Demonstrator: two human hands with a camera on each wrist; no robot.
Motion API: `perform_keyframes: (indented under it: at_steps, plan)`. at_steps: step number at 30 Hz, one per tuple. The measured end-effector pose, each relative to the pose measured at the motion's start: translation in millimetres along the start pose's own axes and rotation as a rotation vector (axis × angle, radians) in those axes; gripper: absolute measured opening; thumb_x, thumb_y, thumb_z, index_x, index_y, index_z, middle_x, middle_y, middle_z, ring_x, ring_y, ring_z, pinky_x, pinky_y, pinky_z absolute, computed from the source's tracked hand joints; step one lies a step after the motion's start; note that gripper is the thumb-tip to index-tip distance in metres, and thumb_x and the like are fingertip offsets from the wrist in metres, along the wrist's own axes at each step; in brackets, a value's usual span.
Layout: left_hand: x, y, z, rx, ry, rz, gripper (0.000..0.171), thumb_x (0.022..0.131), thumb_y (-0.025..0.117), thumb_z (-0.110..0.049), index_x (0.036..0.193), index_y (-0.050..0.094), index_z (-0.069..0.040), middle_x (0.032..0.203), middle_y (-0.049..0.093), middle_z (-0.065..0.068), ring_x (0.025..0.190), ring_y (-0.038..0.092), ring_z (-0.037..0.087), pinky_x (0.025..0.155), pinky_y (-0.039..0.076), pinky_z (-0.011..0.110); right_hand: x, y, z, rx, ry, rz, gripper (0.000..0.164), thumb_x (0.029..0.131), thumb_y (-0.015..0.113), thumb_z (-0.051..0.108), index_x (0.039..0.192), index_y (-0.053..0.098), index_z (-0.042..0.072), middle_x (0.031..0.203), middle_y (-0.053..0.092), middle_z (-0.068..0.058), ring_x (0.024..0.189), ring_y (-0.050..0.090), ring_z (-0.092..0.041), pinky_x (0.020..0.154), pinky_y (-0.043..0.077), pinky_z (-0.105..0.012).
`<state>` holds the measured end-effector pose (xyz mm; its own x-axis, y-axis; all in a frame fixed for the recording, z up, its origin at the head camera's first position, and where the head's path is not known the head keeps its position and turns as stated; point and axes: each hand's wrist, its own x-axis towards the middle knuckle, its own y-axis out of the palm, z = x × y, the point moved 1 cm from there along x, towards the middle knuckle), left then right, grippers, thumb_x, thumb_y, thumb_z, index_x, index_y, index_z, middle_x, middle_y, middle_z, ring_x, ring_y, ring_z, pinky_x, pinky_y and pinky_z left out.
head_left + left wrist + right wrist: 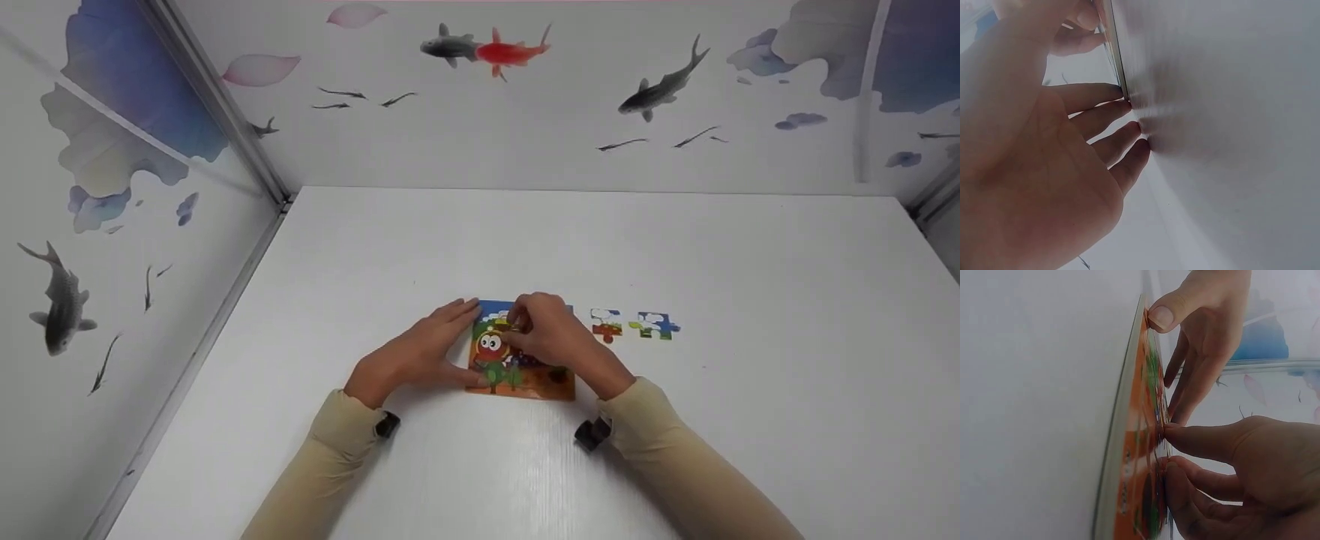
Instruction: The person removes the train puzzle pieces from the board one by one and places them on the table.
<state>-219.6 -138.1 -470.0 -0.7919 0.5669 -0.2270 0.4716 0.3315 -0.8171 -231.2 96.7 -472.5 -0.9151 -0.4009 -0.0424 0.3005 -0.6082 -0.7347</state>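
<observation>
A jigsaw puzzle board (544, 386) with a cartoon character on orange ground lies flat on the white table. My left hand (416, 351) steadies its left side, fingers extended along the edge and thumb on the lower left corner. In the left wrist view the straight fingertips (1139, 128) meet the tabletop beside the board. Over the upper middle of the board, my right hand (555, 330) has curled fingers and pinches a puzzle piece against the picture; the piece is mostly hidden. The right wrist view shows the right thumb (1202, 441) and fingertips right at the board's surface.
Two loose puzzle pieces lie right of the board: one with red and white (606, 325), another with blue and white (655, 325) farther right. White panels with painted fish (660, 88) wall the table at the back and left.
</observation>
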Motion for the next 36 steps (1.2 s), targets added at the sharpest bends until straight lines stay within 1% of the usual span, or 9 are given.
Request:
perform_keyframes:
  at_steps: [4,10,16,22,25,30,32,36]
  plan:
    - [-0.5,0.2,0.4,0.007,0.007,-0.006,0.112,0.089,0.086,-0.056,0.173,0.026,-0.012,0.183,0.020,0.004,0.171,0.014,0.028,0.137,0.024,0.054,0.1,-0.5,-1.5,0.020,0.008,0.008,0.028,0.100,0.081,0.023,0.117,0.074,0.003,0.104,0.072,-0.010,0.091,0.066,-0.019,0.088,0.063,-0.040]
    - [0.0,0.6,1.6,0.016,0.044,-0.021,0.113,0.089,0.087,-0.054,0.173,0.027,-0.009,0.182,0.022,0.006,0.171,0.016,0.029,0.137,0.024,0.053,0.9,-0.9,-5.2,0.027,-0.023,-0.006,0.027,0.099,0.082,0.021,0.114,0.073,0.002,0.101,0.071,-0.010,0.088,0.065,-0.018,0.083,0.061,-0.039]
    - [0.4,0.5,1.0,0.023,0.032,-0.009,0.115,0.089,0.087,-0.056,0.173,0.024,-0.009,0.183,0.020,0.006,0.171,0.014,0.028,0.137,0.023,0.052,1.2,0.4,-6.1,0.048,-0.026,-0.010,0.026,0.098,0.082,0.021,0.114,0.073,0.002,0.101,0.072,-0.010,0.089,0.065,-0.018,0.085,0.061,-0.039]
    - [-1.3,-0.4,1.5,0.015,0.041,-0.008,0.113,0.090,0.087,-0.054,0.173,0.025,-0.009,0.183,0.020,0.008,0.171,0.015,0.030,0.137,0.024,0.053,1.6,0.9,-5.3,0.059,-0.046,-0.023,0.020,0.099,0.082,0.019,0.110,0.075,0.004,0.101,0.075,-0.009,0.089,0.069,-0.017,0.084,0.064,-0.040]
    - [-1.7,-0.7,2.1,0.014,0.047,-0.012,0.111,0.090,0.086,-0.054,0.173,0.026,-0.011,0.183,0.021,0.007,0.171,0.015,0.030,0.137,0.025,0.053,1.2,-0.5,-4.9,0.068,-0.047,-0.034,0.025,0.098,0.083,0.018,0.115,0.074,0.002,0.102,0.074,-0.010,0.089,0.069,-0.018,0.084,0.063,-0.040]
    - [-0.9,0.2,2.8,0.009,0.041,-0.011,0.110,0.090,0.086,-0.055,0.173,0.027,-0.014,0.183,0.020,0.005,0.171,0.014,0.028,0.137,0.025,0.053,1.4,-3.7,-6.5,0.068,0.004,-0.039,0.041,0.096,0.085,0.023,0.128,0.070,0.000,0.107,0.070,-0.013,0.093,0.064,-0.021,0.087,0.061,-0.039]
    - [-0.9,0.5,2.7,0.004,0.039,-0.012,0.110,0.090,0.086,-0.054,0.173,0.027,-0.014,0.183,0.020,0.005,0.171,0.014,0.028,0.137,0.025,0.053,1.3,-4.9,-7.5,0.063,0.019,-0.036,0.043,0.096,0.085,0.025,0.129,0.071,0.001,0.108,0.069,-0.014,0.094,0.063,-0.022,0.086,0.060,-0.039]
    - [-2.2,0.3,1.8,0.002,0.037,-0.009,0.110,0.090,0.086,-0.054,0.173,0.027,-0.014,0.183,0.020,0.005,0.171,0.014,0.028,0.137,0.025,0.053,1.1,-6.2,-8.6,0.042,0.009,-0.037,0.043,0.096,0.086,0.025,0.128,0.074,-0.001,0.108,0.070,-0.014,0.094,0.065,-0.023,0.086,0.061,-0.039]
